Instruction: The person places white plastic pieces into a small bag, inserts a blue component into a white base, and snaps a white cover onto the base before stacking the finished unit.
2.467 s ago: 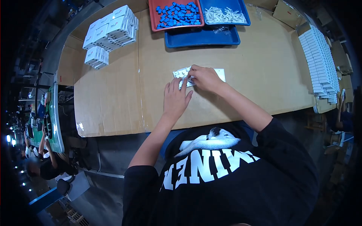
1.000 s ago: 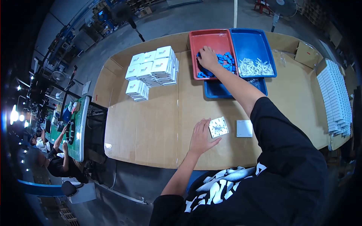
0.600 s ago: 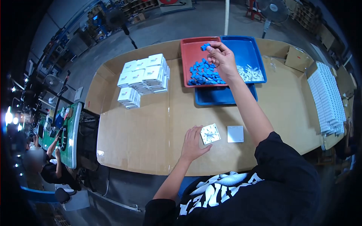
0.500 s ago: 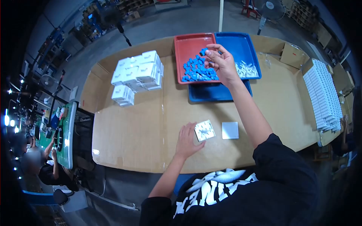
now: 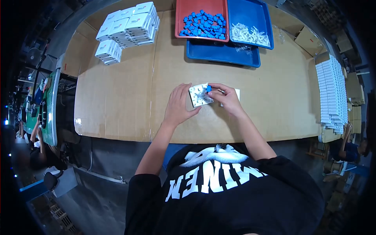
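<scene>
A white square plastic housing (image 5: 197, 97), its inner side with small fittings facing up, lies in front of me on the cardboard-covered table. My left hand (image 5: 177, 105) grips it, fingers at the upper left edge and thumb at the lower one. Over its upper right corner my right hand (image 5: 228, 100) pinches a small blue plastic block (image 5: 208, 89), fingertips right at the housing. A flat white square plate (image 5: 237, 93) lies beside it, mostly hidden under my right hand.
Beyond stand a red tray (image 5: 182, 17) of blue blocks, a blue tray (image 5: 267, 23) of small white parts, and another blue tray (image 5: 223, 58) partly beneath. Stacked white units (image 5: 127, 25) stand left, tall white stacks (image 5: 331, 92) right. People work at both sides.
My right hand has come down from above the red tray to the housing, carrying the blue block. My left hand has closed in on the housing. The view has tilted downward.
</scene>
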### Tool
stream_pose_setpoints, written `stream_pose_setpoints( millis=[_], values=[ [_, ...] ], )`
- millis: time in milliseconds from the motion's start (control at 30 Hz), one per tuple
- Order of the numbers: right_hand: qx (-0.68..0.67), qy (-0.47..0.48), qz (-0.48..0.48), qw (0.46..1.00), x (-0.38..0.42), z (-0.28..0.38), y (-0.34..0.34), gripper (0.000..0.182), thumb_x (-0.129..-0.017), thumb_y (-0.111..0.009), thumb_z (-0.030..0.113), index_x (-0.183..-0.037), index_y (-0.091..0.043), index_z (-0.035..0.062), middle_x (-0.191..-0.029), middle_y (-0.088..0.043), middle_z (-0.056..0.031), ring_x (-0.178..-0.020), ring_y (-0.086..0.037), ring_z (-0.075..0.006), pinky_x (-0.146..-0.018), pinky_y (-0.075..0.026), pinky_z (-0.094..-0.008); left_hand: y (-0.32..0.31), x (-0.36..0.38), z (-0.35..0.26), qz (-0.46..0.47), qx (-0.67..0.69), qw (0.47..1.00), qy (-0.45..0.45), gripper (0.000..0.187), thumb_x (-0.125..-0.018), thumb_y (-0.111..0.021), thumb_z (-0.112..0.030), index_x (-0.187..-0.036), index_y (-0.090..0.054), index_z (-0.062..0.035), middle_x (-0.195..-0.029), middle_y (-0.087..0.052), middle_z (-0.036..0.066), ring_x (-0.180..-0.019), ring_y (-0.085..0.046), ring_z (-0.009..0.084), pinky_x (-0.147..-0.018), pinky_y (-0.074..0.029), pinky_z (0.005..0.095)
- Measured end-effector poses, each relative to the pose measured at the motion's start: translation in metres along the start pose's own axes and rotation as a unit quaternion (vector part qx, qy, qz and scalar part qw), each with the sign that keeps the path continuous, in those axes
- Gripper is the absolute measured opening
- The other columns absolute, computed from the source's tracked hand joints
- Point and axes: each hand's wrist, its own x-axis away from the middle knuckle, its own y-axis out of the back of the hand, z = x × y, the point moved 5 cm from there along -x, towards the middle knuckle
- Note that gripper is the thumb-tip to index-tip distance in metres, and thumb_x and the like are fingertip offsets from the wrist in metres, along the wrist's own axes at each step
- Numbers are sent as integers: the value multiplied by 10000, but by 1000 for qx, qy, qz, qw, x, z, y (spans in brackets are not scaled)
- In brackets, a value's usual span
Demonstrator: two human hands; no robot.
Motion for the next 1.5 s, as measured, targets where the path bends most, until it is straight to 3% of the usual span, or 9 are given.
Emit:
stream_pose_setpoints(
  millis=[233, 300, 500, 700, 1033, 1100, 1233, 1333, 1500],
  values=[
    [16, 67, 64, 996, -20, -5, -10, 451, -939, -719, 10, -1378, -618, -18, -1181, -717, -102, -1070, -691, -152, -935, -549, -269, -3, 6, 6, 2, -3, 1000, 17, 904, -745, -848, -392, -1483, -452, -52, -1421, -526, 192, -1379, -466, 377, -1181, -361, 486],
    [235, 181, 40, 954, -21, 10, -20, 430, -916, -733, 32, -1336, -645, 2, -1141, -721, -107, -1031, -708, -201, -915, -553, -305, -3, 6, 8, 1, -3, 1000, 21, 905, -747, -847, -392, -1487, -449, -54, -1427, -525, 192, -1381, -466, 376, -1181, -361, 485],
    [379, 237, 87, 890, -32, 21, -48, 272, -879, -721, 53, -1132, -656, -20, -1109, -671, -172, -1014, -680, -356, -901, -553, -400, -3, 5, 11, 8, 13, 999, 30, 926, -738, -856, -395, -1495, -443, -58, -1441, -533, 185, -1382, -471, 366, -1184, -358, 479],
    [475, 313, 109, 815, -40, 13, -57, 301, -821, -705, 21, -1120, -672, 9, -1065, -675, -173, -1053, -643, -374, -923, -537, -437, -2, 5, 12, 10, 21, 999, 41, 956, -712, -879, -387, -1495, -440, -59, -1439, -544, 168, -1376, -480, 347, -1182, -360, 472],
    [533, 282, 100, 791, -37, 6, -57, 320, -810, -719, 60, -1126, -703, 13, -1135, -688, -161, -1147, -622, -346, -1015, -510, -462, -4, 4, 14, 15, 22, 999, 27, 958, -689, -893, -350, -1488, -447, -63, -1420, -544, 180, -1372, -477, 364, -1179, -362, 477],
    [597, 355, 62, 717, -23, 9, -60, 407, -844, -706, 191, -1217, -707, 29, -1304, -642, -179, -1348, -523, -342, -1163, -376, -582, -5, 3, 15, 13, 18, 1000, 19, 959, -673, -898, -327, -1480, -456, -54, -1417, -545, 176, -1356, -489, 366, -1165, -380, 478],
    [674, 304, 78, 669, -7, 0, -58, 569, -872, -648, 377, -1345, -667, 62, -1513, -493, -195, -1506, -353, -352, -1229, -178, -675, -2, 3, 10, 4, 20, 1000, 4, 972, -640, -899, -275, -1476, -459, -49, -1414, -511, 184, -1340, -486, 378, -1145, -402, 478],
    [639, 267, 106, 714, -14, 17, -44, 537, -934, -643, 334, -1414, -616, 96, -1566, -452, -170, -1522, -322, -360, -1243, -141, -662, 4, 3, 2, -1, 28, 1000, 6, 945, -663, -881, -284, -1473, -458, -43, -1398, -488, 192, -1336, -467, 392, -1140, -395, 486],
    [491, 202, -2, 848, 20, 57, 40, 517, -897, -730, 192, -1397, -629, 112, -1575, -440, -187, -1481, -378, -395, -1231, -322, -483, 7, 19, -9, -30, -41, 999, 12, 927, -719, -842, -380, -1486, -444, -45, -1395, -466, 208, -1317, -449, 404, -1124, -360, 517]
  ],
)
